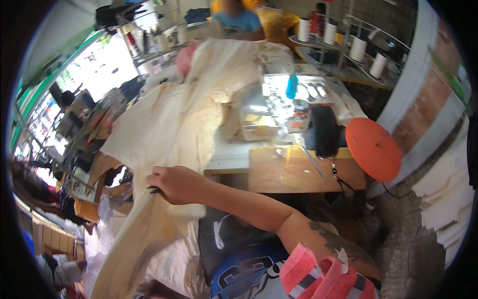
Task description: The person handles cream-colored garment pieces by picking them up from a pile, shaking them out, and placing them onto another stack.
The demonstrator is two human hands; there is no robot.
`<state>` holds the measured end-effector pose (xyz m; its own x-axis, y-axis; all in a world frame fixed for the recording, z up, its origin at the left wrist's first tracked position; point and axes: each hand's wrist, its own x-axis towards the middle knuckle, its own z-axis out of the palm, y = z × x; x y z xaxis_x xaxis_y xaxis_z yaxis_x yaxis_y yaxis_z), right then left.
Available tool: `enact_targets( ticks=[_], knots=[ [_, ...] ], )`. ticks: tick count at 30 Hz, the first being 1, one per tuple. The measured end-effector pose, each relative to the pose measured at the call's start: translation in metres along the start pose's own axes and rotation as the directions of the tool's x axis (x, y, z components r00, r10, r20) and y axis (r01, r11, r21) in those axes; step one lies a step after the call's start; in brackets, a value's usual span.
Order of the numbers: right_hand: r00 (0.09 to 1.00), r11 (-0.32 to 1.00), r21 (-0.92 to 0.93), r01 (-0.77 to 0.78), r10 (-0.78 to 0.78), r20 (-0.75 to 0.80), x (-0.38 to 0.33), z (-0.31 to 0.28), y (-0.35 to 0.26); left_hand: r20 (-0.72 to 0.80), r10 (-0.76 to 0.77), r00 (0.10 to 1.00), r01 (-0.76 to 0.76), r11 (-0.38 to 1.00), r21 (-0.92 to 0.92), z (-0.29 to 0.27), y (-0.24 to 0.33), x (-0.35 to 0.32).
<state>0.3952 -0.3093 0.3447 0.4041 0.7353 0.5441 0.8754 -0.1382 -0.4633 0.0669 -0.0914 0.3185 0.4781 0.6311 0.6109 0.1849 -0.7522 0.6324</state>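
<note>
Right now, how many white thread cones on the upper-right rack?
4: leftmost cone, second cone beside it, third cone lower right, fourth cone lowest, rightmost. Others may be hidden.

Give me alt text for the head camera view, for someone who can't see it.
A person's bare right hand grips a long piece of cream fabric draped across a cluttered worktable. To the right are a round orange disc and white thread cones; beyond is a co-worker in a blue shirt.

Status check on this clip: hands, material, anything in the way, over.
Right hand closed on cream cloth; left hand not discernible. Cloth draped over table, trailing down lower left. Clear plastic tub close on cloth's right.
</note>
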Motion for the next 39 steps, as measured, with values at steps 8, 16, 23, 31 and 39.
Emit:
enact_targets(
  ticks=[8, 16, 23, 31, 39],
  knots=[
    [0.856, 0.841, 0.541, 0.027, -0.299, 0.422, -0.001, -0.042, -0.034, 0.253, 0.020, 0.967, -0.060, 0.987, 0.150, -0.004, -0.006, 0.029],
    [0.823, 0.576, 0.705, -0.413, -0.094, 0.560, 0.085, 0.034, 0.024, 0.512, -0.142, 0.847, -0.103, 0.902, 0.419, -0.154, -0.118, 0.091],
    [0.971, 0.483, 0.874, -0.048, 0.226, -0.072, 0.130, 0.080, -0.005, -0.333, -0.159, 0.930, 0.218, 0.964, 0.149, -0.167, -0.160, 0.130],
    [0.948, 0.839, 0.456, -0.296, 0.199, 0.250, 0.014, 0.140, 0.035, 0.217, -0.386, 0.897, 0.424, 0.890, -0.169, -0.159, -0.227, -0.058],
    [0.897, 0.979, 0.154, -0.135, 0.055, 0.438, -0.086, 0.164, 0.085, 0.716, -0.452, 0.531, 0.339, 0.888, 0.310, 0.013, -0.214, -0.144]
  ],
)
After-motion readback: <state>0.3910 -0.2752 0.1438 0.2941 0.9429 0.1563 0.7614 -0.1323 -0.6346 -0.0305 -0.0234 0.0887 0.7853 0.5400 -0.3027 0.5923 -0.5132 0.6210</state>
